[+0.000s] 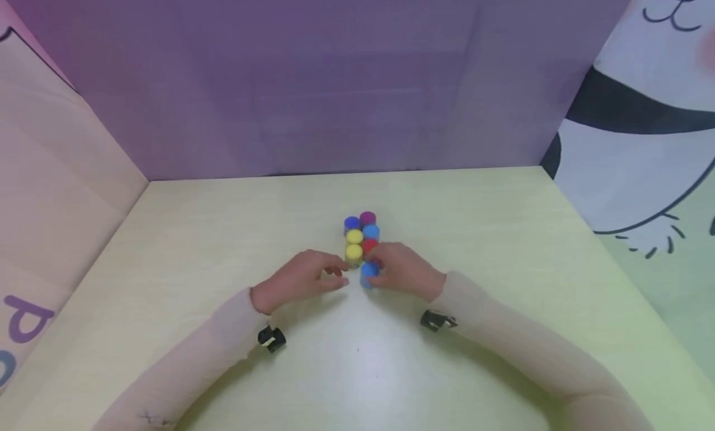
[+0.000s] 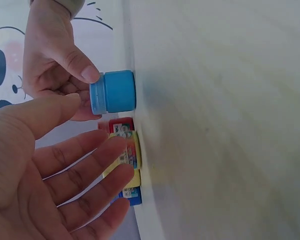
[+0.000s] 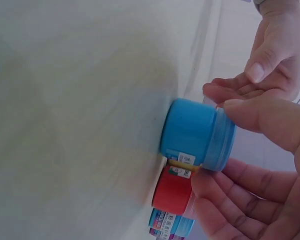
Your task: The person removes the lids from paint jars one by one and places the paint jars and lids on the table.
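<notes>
Right hand (image 1: 406, 272): we pinch the near blue jar (image 1: 367, 274).
Left hand (image 1: 301, 278): we spread it, left of that jar.
Near blue jar: upright, near side of the red jar (image 1: 369, 244).

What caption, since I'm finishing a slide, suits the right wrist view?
The right hand pinches a blue jar by its lid, with a red jar beyond and the left hand nearby.
</notes>
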Tool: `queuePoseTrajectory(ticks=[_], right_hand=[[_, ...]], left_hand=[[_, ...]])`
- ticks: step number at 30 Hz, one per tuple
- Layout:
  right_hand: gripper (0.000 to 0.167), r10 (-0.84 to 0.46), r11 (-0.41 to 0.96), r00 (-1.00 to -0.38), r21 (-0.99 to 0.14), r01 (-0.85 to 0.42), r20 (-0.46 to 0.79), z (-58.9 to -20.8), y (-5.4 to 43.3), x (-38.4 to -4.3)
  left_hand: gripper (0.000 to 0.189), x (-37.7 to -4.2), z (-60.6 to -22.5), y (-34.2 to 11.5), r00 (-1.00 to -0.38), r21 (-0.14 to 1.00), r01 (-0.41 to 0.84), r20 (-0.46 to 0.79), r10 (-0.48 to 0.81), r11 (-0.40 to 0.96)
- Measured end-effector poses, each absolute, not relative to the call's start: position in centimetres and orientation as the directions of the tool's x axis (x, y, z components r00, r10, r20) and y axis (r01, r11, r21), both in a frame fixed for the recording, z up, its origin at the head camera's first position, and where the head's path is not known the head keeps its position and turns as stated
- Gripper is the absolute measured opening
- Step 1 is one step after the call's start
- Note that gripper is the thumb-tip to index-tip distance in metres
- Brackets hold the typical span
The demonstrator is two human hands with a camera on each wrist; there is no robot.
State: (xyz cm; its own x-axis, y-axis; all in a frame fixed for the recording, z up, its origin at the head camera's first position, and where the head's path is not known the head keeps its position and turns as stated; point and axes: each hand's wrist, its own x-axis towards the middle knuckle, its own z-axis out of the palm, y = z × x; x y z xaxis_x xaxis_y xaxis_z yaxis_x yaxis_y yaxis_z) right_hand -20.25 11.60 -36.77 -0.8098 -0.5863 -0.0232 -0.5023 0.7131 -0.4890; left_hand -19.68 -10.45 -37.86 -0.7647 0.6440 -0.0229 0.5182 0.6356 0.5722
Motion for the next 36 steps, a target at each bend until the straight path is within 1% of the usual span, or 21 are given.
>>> queuePoseTrajectory(ticks=[5,11,18,21,24,29,34,36], right_hand=[[0.018,-0.627,0.681,-0.779,-0.488,-0.546,-0.002,-36.8,11.7,-19.9],[0.023,-0.659,0.657,-0.752,-0.496,-0.568,-0.01,-36.7,11.8,-19.7],[0.025,-0.686,0.623,-0.728,-0.514,-0.59,0.003,-36.6,12.0,-19.5],[0.028,-0.686,0.621,-0.728,-0.52,-0.586,0.001,-36.7,12.0,-19.5],[0.03,-0.666,0.647,-0.745,-0.517,-0.56,-0.027,-36.9,12.0,-19.5],[0.032,-0.621,0.702,-0.779,-0.5,-0.508,-0.08,-37.0,12.1,-19.4],[0.036,-0.601,0.732,-0.791,-0.475,-0.488,-0.113,-37.2,12.0,-19.3],[0.038,-0.604,0.729,-0.789,-0.475,-0.493,-0.108,-37.3,12.1,-19.2]], left_hand=[[0.032,-19.9,-38.4,-10.0,-0.741,0.624,0.51,-0.031,0.67,0.593],[0.031,-19.9,-39.0,-9.4,-0.718,0.696,0.498,-0.004,0.696,0.518],[0.035,-20.2,-39.6,-8.9,-0.742,0.814,0.325,-0.096,0.664,0.481],[0.036,-20.4,-39.9,-8.8,-0.746,0.835,0.274,-0.127,0.653,0.476],[0.035,-20.5,-40.3,-8.6,-0.743,0.846,0.261,-0.132,0.657,0.465],[0.033,-20.7,-40.7,-8.5,-0.747,0.843,0.273,-0.117,0.654,0.463],[0.03,-20.9,-41.3,-8.2,-0.751,0.827,0.297,-0.106,0.651,0.477],[0.029,-20.9,-41.5,-8.1,-0.756,0.822,0.301,-0.103,0.647,0.483]])
